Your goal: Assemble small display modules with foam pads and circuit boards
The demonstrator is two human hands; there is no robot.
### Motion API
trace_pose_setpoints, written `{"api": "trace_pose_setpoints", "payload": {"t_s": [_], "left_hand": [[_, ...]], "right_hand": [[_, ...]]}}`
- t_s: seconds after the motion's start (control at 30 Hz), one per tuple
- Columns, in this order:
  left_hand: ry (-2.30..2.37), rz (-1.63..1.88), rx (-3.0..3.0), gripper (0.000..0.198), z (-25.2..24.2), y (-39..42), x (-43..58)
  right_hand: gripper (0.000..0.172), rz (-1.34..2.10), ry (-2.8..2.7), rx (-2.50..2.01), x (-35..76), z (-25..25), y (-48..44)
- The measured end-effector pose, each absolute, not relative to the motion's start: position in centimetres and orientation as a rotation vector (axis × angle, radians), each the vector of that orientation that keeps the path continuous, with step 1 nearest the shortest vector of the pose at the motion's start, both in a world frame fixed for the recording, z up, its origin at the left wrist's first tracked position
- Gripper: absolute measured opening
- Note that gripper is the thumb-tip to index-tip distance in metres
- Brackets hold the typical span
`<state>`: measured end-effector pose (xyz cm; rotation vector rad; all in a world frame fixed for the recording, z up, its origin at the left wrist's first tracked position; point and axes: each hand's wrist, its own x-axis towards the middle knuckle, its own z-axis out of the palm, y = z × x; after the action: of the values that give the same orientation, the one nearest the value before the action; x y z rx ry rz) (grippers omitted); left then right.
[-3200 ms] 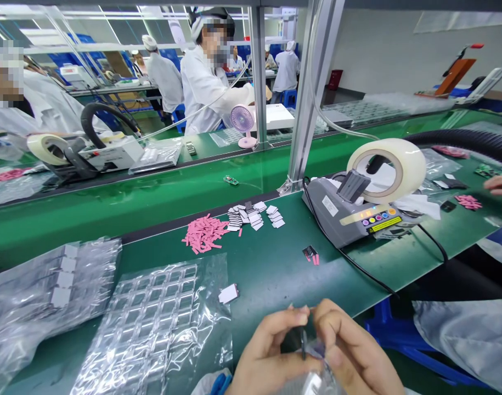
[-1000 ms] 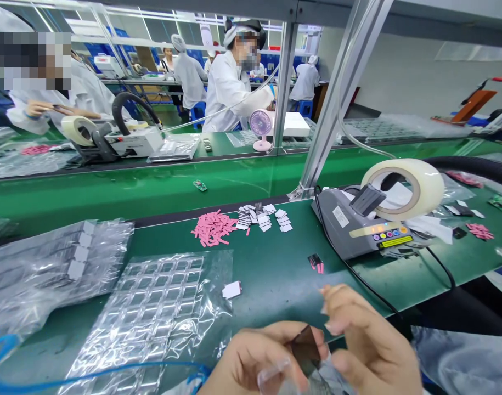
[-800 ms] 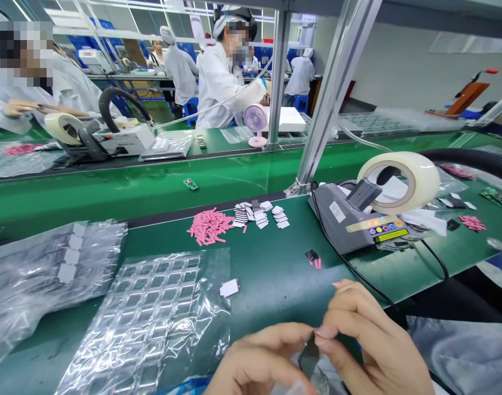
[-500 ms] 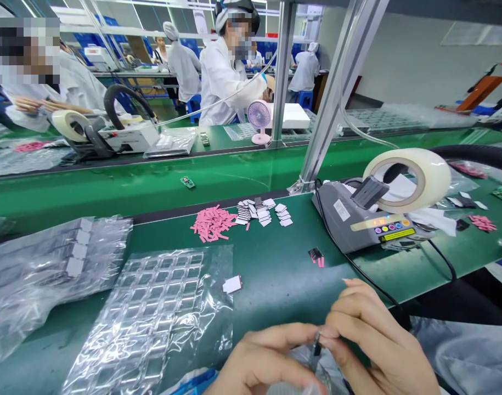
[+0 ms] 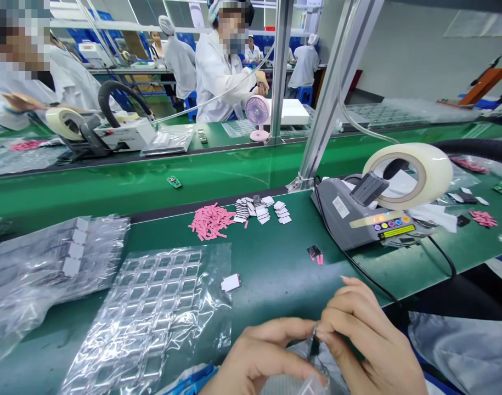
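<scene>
At the bottom of the view, my left hand [image 5: 257, 354] grips a small, thin dark piece [image 5: 314, 345] on edge between index finger and thumb. My right hand [image 5: 368, 343] pinches the upper end of the same piece, its thumb and index fingertips pressed together there. What the piece is cannot be made out. Clear plastic lies around the fingers beneath it. Nearest on the table are a white card-like piece [image 5: 230, 282] and a black piece with pink strips [image 5: 315, 254].
A clear plastic tray [image 5: 152, 307] and bagged parts [image 5: 57, 258] lie left. Beyond are pink strips [image 5: 210, 221] and white-and-black pieces [image 5: 257, 209]. A tape dispenser [image 5: 345, 219] with a cable stands right. A green belt [image 5: 234, 175] carries a circuit board [image 5: 174, 181]; co-workers sit across.
The circuit board on the belt has moved left. Both my hands keep their hold on the dark piece, with only slight shifts. A co-worker's hands across the belt have moved.
</scene>
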<state>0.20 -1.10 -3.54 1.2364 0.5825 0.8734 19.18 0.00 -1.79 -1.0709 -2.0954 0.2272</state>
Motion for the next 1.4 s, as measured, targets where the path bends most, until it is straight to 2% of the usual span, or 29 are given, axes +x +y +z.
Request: {"api": "trace_pose_setpoints", "payload": {"t_s": [0.47, 0.6, 1.4], "left_hand": [[0.562, 0.86, 0.906, 0.03, -3.5, -0.5, 1.3], [0.538, 0.886, 0.92, 0.026, -3.6, -0.9, 1.2], [0.632, 0.894, 1.201, 0.031, -5.0, -1.7, 0.6]], "right_hand": [[0.019, 0.261, -2.12, -1.083, 18.7, -2.6, -0.4], [0.013, 0.253, -2.05, -1.079, 19.0, -2.4, -0.1], [0.017, 0.393, -2.074, -1.124, 18.6, -3.2, -0.1]]}}
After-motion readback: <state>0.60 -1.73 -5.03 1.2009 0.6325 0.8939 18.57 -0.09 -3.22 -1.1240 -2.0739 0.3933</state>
